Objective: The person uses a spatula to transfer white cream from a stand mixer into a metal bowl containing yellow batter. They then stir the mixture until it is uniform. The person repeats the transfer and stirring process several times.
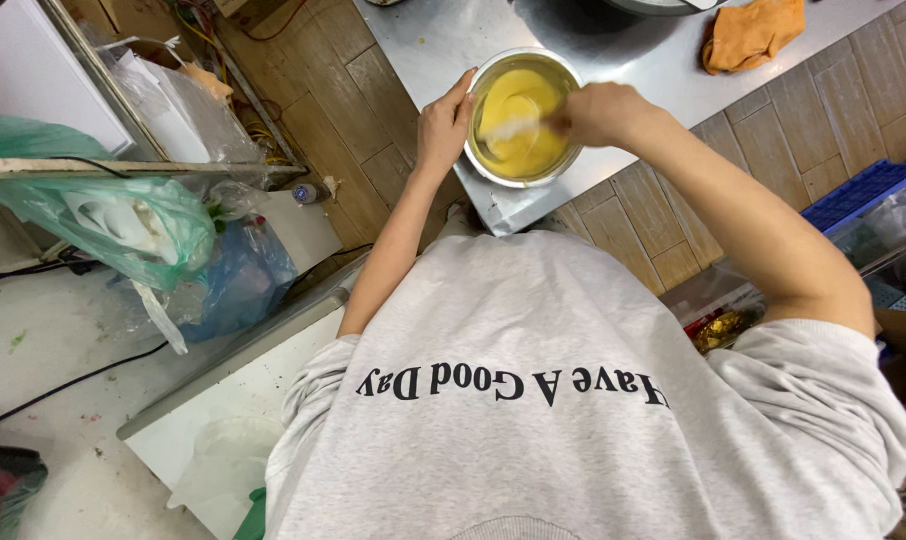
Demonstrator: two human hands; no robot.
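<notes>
Yellow batter being stirred in a steel bowl at the counter's near corner

The metal bowl (524, 117) is steadied at its rim by the left hand (443, 125), fingers pressed together along the side, while a pale, motion-blurred utensil (508, 128) is gripped in the closed right hand (598, 112). The yellow mixture (521, 112) already looks smooth and evenly coloured, so mixing is judged well advanced; it has not been poured out. An orange cloth (755, 32) lies well apart on the steel counter (433, 40).

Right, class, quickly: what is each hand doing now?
Left hand: open, flat against the metal bowl.
Right hand: closed on a blurred utensil.
</notes>
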